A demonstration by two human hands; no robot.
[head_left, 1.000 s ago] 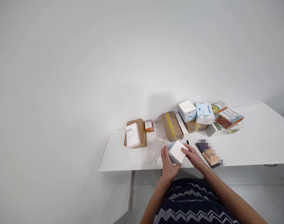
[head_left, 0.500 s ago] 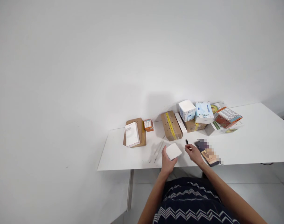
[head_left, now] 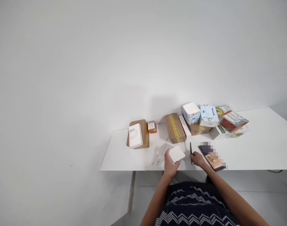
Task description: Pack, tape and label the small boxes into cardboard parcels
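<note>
Since a second ago, both hands have lowered the small white square box (head_left: 176, 153) onto the white table (head_left: 256, 150), and my right hand (head_left: 197, 159) has taken up a thin black pen (head_left: 190, 150).
My left hand (head_left: 169, 163) cups the box's near edge, fingers loosely curled; right fingers pinch the pen just right of it. With so light a hold, I judge pen pressure could skid the box.
</note>
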